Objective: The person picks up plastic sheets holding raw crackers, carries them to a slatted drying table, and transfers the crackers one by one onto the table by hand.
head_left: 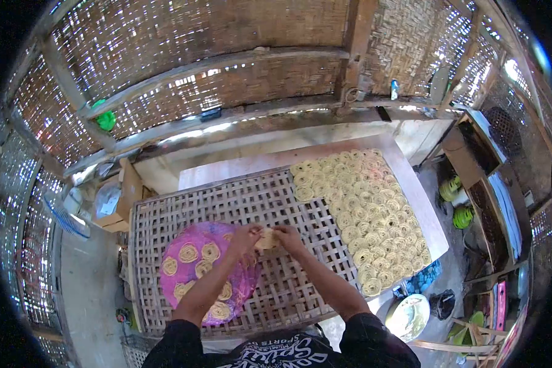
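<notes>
Between my left hand point(245, 238) and my right hand point(286, 238) is a pale round noodle coil point(267, 239), pinched at its two sides just above the woven bamboo rack point(227, 199). To the left, partly under my left forearm, lies a round pink-purple cloth point(175, 242) with several loose noodle coils point(188, 253) on it. Many more coils point(368, 214) sit in close rows over the right part of the rack. My fingers hide part of the held coil's edges.
A cardboard box point(129, 190) stands beyond the rack's left end, near a blue fan point(67, 218). On the right are a white basin point(409, 316), green objects point(463, 216) on the floor and a wooden shelf point(490, 196). A woven bamboo wall point(276, 27) rises behind.
</notes>
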`<state>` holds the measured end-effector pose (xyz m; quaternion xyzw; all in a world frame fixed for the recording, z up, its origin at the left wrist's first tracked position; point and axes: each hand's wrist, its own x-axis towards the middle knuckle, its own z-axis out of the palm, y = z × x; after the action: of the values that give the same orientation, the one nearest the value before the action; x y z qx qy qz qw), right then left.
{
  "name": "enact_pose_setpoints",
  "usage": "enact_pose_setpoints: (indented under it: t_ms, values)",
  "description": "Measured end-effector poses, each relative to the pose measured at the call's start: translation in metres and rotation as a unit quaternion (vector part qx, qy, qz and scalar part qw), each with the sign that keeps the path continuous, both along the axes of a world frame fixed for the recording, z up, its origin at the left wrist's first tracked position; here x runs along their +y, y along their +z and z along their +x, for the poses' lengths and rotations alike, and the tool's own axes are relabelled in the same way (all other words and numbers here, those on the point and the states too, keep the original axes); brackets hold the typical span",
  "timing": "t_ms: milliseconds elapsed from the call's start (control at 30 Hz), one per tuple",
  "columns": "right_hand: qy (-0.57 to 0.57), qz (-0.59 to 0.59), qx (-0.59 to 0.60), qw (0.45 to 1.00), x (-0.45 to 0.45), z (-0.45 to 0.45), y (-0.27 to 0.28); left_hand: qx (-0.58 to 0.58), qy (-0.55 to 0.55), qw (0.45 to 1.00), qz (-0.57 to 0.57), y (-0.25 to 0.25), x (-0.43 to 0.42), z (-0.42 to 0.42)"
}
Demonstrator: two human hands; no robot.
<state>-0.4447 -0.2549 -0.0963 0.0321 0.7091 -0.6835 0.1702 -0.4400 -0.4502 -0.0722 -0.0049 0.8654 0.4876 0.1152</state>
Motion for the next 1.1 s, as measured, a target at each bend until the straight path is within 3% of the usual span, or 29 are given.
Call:
enact_pose_setpoints:
  t_ms: [67, 167, 300, 400, 467, 600, 700, 800, 833, 900, 933, 1033, 1100]
  values:
    - [-0.034, 0.074, 0.065, 0.995, 0.046, -0.037, -0.050, 0.010, -0.007, 1.000, 0.012, -0.017, 0.047, -0.038]
    - [-0.121, 0.156, 0.066, 0.978, 0.103, -0.061, -0.017, 0.023, -0.006, 1.000, 0.021, -0.031, 0.116, -0.086]
    - [-0.169, 0.316, 0.201, 0.912, 0.149, -0.102, -0.033, 0.067, 0.002, 0.994, 0.087, -0.072, 0.187, -0.135]
    - [-0.171, 0.393, 0.259, 0.866, 0.165, -0.117, -0.047, 0.197, -0.025, 0.978, -0.070, -0.079, 0.206, -0.151]
    - [-0.157, 0.448, 0.296, 0.829, 0.171, -0.118, -0.051, 0.202, -0.048, 0.971, -0.119, -0.071, 0.202, -0.151]
    - [-0.179, 0.455, 0.347, 0.801, 0.162, -0.099, -0.036, 0.216, -0.029, 0.968, -0.127, -0.045, 0.159, -0.131]
    - [-0.107, 0.401, 0.367, 0.833, 0.118, -0.061, 0.001, 0.157, 0.019, 0.984, -0.086, -0.021, 0.085, -0.070]
    - [0.088, 0.360, 0.383, 0.846, 0.054, -0.015, -0.017, 0.273, 0.020, 0.928, -0.251, -0.031, -0.013, 0.005]
    - [0.138, 0.363, 0.431, 0.814, 0.027, -0.001, -0.019, 0.303, 0.008, 0.910, -0.284, -0.045, -0.050, 0.028]
    - [0.199, 0.323, 0.480, 0.791, -0.039, 0.024, -0.020, 0.266, 0.009, 0.912, -0.312, -0.027, -0.104, 0.071]
    - [0.215, 0.282, 0.480, 0.803, -0.071, 0.036, -0.019, 0.248, 0.009, 0.913, -0.322, -0.019, -0.121, 0.087]
    - [0.291, 0.239, 0.507, 0.775, -0.141, 0.043, -0.008, 0.227, -0.016, 0.933, -0.280, -0.015, -0.158, 0.111]
    - [0.312, 0.318, 0.513, 0.733, -0.161, 0.044, -0.011, 0.248, -0.012, 0.931, -0.267, -0.026, -0.169, 0.114]
